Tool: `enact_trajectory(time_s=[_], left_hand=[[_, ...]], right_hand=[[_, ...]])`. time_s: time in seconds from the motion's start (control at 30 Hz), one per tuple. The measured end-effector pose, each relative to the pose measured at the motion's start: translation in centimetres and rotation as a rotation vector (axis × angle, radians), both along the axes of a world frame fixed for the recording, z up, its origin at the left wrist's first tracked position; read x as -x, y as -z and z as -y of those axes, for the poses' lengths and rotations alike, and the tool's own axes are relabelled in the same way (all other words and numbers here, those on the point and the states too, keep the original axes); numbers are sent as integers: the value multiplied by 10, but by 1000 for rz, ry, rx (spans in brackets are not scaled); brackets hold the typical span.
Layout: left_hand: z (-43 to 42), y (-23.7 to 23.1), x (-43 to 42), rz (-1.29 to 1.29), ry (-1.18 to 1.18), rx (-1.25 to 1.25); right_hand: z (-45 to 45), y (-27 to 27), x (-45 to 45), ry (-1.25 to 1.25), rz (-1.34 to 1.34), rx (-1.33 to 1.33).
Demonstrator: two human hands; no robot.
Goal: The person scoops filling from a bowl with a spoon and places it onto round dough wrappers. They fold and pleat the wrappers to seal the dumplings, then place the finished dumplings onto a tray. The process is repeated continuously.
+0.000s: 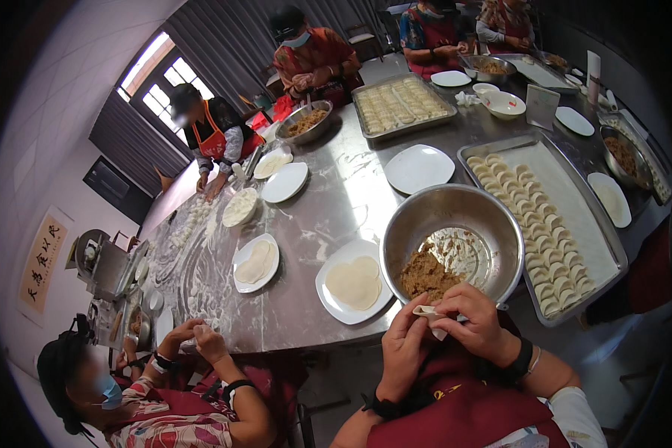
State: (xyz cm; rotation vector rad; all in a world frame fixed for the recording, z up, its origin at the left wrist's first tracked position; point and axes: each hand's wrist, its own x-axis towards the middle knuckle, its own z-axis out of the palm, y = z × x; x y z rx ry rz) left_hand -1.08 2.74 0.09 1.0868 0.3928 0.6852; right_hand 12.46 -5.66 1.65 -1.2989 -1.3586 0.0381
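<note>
My left hand [404,343] and my right hand [470,319] pinch a dumpling wrapper [430,315] between them, just over the near rim of a steel mixing bowl [509,224]. The wrapper is partly folded; whether filling lies inside cannot be told. Brown minced filling [428,274] lies in the near left part of the bowl. Left of the bowl, round flat wrappers [354,283] overlap on a white plate [330,312]. To the right, a metal tray [616,246] lined with white paper holds rows of folded dumplings [537,224].
An empty white plate [420,168] stands behind the bowl. Another person [218,414] sits at the left, hands raised at the table edge. Farther off are a full dumpling tray [403,106], a second filling bowl [305,123], wrappers on a plate [256,263] and several people across the floured steel table [291,235].
</note>
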Motion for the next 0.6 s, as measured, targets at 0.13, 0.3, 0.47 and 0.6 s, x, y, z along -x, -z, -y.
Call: enact_trajectory(time_s=[0.13,0.3,0.47,0.6], left_hand=[[-3,3,3,-78,41,-182],[-1,5,6,-55,62,-193],[2,7,3,-68,-19,-311],[5,9,3,-39,-52,-235]], right_hand=[[-2,2,1,-1,28,-7],[-3,0,1,-5,-7,7],[-5,-2,2,-15,-132,77],[-7,0,1,-54,26,-66]])
